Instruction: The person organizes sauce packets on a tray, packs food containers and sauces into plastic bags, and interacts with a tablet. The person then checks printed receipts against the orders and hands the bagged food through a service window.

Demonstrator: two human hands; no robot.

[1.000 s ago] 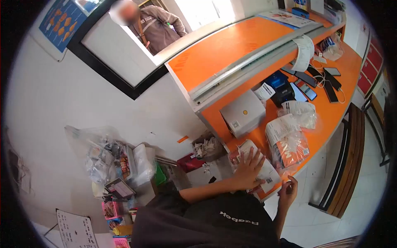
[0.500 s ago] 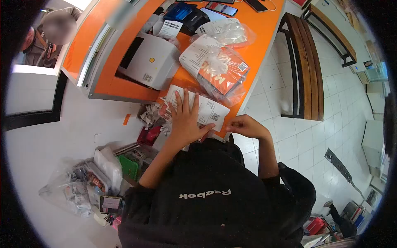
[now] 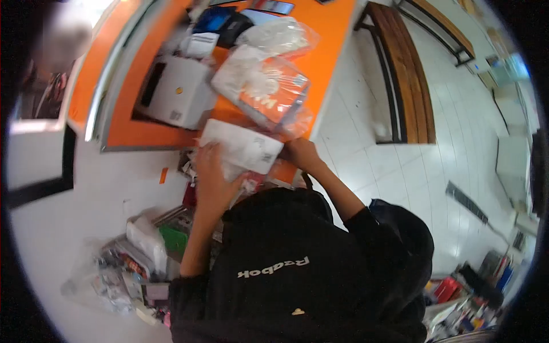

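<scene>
A white printed receipt [image 3: 243,147] with a QR code near its right end lies at the front of the orange counter, over clear plastic and something reddish. My left hand [image 3: 211,177] is closed on its left edge, fingertips on top and thumb along the near side. At the right end of the receipt, my right hand [image 3: 302,154] is curled against the edge, its fingertips blurred and partly hidden. Just beyond lies a plastic-wrapped parcel [image 3: 274,94] with an orange printed face and a paper slip.
A white label printer [image 3: 180,94] stands on the counter [image 3: 329,48] to the left. Behind are a second bagged parcel [image 3: 277,35], a dark blue device [image 3: 220,24] and phones. Wooden benches [image 3: 403,74] stand right; bags of goods [image 3: 123,263] lie low left.
My left hand has gone from lying spread on the receipt to gripping its left edge. My right hand has moved up against the right end. The view has shifted and blurred.
</scene>
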